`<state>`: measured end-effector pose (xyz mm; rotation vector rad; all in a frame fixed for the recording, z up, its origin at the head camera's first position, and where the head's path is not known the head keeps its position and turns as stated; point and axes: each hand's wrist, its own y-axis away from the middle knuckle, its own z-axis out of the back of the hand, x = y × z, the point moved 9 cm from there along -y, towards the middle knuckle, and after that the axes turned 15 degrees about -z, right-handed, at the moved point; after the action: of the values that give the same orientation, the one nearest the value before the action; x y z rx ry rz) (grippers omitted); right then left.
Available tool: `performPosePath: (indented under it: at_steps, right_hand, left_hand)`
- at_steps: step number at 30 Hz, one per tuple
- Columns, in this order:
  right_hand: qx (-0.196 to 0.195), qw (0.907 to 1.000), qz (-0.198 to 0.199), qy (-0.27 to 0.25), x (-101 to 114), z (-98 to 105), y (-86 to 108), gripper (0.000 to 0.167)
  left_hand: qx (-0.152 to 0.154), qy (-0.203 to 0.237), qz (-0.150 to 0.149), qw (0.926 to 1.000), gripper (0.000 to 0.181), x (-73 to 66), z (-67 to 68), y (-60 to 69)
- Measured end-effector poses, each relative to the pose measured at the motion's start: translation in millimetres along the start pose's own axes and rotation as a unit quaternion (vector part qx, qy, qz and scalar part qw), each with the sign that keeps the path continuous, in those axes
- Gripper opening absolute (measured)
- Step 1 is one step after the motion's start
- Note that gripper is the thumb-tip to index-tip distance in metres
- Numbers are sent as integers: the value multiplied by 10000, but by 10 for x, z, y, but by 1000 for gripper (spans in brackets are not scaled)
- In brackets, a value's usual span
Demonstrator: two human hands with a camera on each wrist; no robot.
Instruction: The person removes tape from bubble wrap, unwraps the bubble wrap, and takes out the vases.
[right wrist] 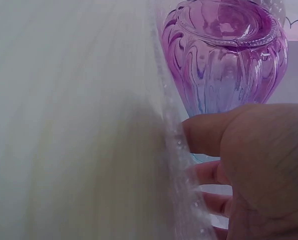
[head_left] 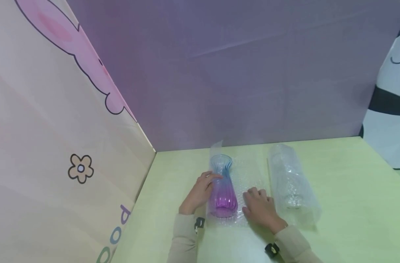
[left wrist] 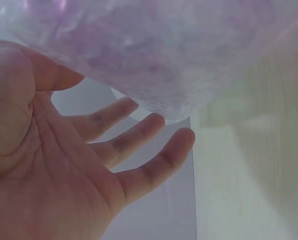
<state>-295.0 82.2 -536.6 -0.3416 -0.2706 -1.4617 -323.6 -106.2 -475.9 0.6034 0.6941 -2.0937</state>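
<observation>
A ribbed glass vase (head_left: 225, 190), blue at its flared mouth and purple toward the base, lies on a sheet of bubble wrap (head_left: 249, 171). On its left side my left hand (head_left: 201, 191) rests, fingertips reaching over the glass. Up close in the left wrist view, the fingers are spread and loosely bent beside the wrap's edge. My right hand (head_left: 260, 208) is on the sheet to the right of the vase, palm down. The right wrist view has its thumb and fingers against the bubble wrap (right wrist: 181, 165), near the vase (right wrist: 228, 60); some fingertips are hidden.
Another clear glass object (head_left: 293, 199), wrapped in bubble wrap, lies just right of my right hand. All of it stands on a pale green table (head_left: 354, 193). A grey-purple wall (head_left: 236, 80) closes off the back, and a printed panel (head_left: 55, 128) the left.
</observation>
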Motion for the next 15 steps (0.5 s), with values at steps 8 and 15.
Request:
performPosePath:
  at_steps: [8,15]
  right_hand:
    - [-99,9999,7,43,-25,-22,-1,24]
    - [-73,10000,63,18,-13,-21,-10,23]
  left_hand:
    - [-70,-100,-162,9998,38,-50,11,7]
    - [-293,178,-266,9991,36,-15,34,21]
